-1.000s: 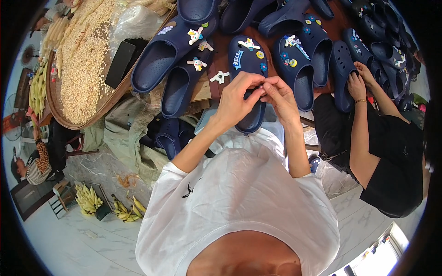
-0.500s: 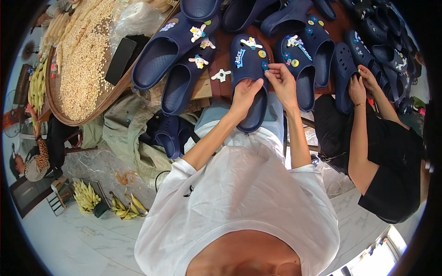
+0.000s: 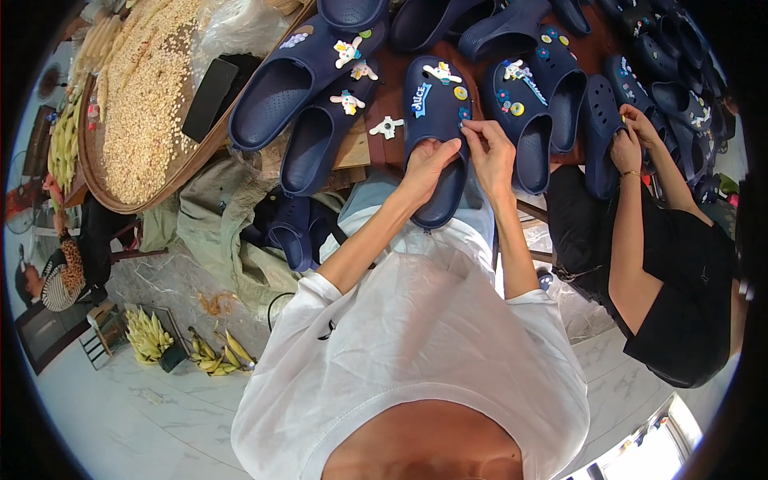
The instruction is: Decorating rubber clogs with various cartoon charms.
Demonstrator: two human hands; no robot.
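In front of me is a navy blue clog (image 3: 437, 120), toe pointing away. My left hand (image 3: 427, 170) is closed on it, fingers inside the foot opening and thumb over the strap edge. A white character charm, a blue letter charm and a round yellow charm sit on its upper. At its right side, my right hand (image 3: 494, 160) pinches with thumb and forefinger at a small blue flower charm (image 3: 464, 114), which lies against the clog. A loose white charm (image 3: 387, 127) lies left of the clog. A decorated navy clog (image 3: 524, 120) stands close on the right.
More navy clogs (image 3: 276, 104) crowd the reddish-brown table. At left, a round woven tray (image 3: 120, 210) holds pale kernels and a black phone (image 3: 210, 100). On the right, a co-worker in black (image 3: 680, 264) handles another clog (image 3: 600, 136). A sack (image 3: 212, 228) lies below the table.
My right fingertips have shifted slightly down, leaving more of the blue flower charm showing against the clog. My left hand keeps its hold. The view has moved slightly.
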